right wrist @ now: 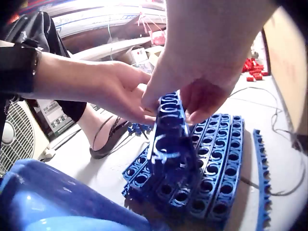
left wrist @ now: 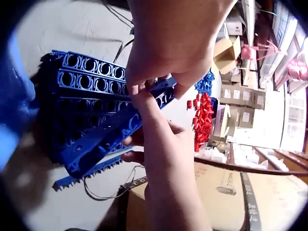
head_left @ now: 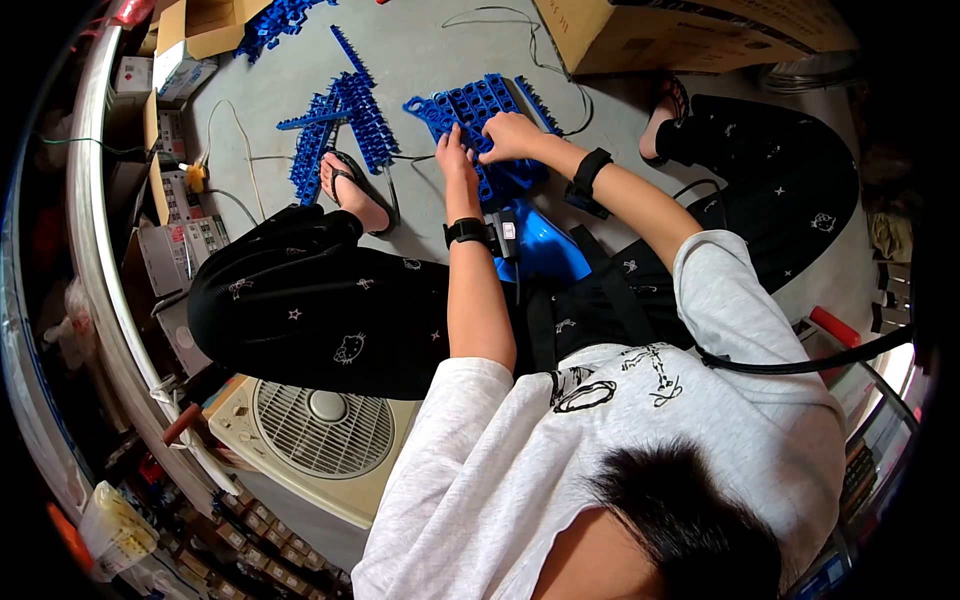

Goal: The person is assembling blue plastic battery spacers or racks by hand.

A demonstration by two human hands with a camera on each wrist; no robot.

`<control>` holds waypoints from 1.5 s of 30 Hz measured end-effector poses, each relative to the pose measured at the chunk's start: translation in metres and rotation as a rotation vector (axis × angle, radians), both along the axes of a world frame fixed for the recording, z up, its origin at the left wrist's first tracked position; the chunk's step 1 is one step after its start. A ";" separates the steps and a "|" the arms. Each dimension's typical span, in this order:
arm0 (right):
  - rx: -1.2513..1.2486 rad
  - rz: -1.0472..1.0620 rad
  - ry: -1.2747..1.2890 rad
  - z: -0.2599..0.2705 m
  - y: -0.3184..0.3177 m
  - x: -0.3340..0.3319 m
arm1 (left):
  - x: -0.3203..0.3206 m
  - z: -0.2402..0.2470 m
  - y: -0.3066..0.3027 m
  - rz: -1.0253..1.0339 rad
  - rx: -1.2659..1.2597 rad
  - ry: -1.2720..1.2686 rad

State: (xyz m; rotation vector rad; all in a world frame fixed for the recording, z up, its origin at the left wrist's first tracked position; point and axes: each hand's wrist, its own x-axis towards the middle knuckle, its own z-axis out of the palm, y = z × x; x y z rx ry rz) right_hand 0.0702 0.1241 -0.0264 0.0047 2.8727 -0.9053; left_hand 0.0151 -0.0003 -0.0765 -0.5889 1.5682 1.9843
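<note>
A blue plastic strip with a row of round openings (left wrist: 103, 137) is held between both hands, slanting above other blue strips. My left hand (head_left: 456, 157) grips its far end, thumb and fingers on either side in the left wrist view. My right hand (head_left: 512, 137) pinches the same strip close beside the left, and its fingers (right wrist: 197, 108) partly hide that end in the right wrist view. Below them, several similar strips with round holes (right wrist: 224, 178) lie side by side in a panel (head_left: 475, 105). A toothed blue strip (right wrist: 262, 178) lies apart on the floor.
Crossed blue strips (head_left: 345, 120) lie near the sandalled left foot (head_left: 350, 190). A blue plastic object (head_left: 545, 245) sits between the legs. Cardboard boxes (head_left: 690, 35), loose red pieces (left wrist: 203, 120), thin cables and a box fan (head_left: 325, 430) surround the person.
</note>
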 end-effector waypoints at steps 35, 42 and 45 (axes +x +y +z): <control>0.089 -0.422 0.029 -0.054 -0.039 0.015 | 0.049 -0.051 -0.022 -0.077 -0.787 0.304; 0.093 -0.393 0.032 -0.059 -0.035 0.015 | 0.049 -0.048 -0.022 -0.074 -0.780 0.290; 0.093 -0.372 0.045 -0.057 -0.035 0.016 | 0.049 -0.049 -0.022 -0.072 -0.769 0.284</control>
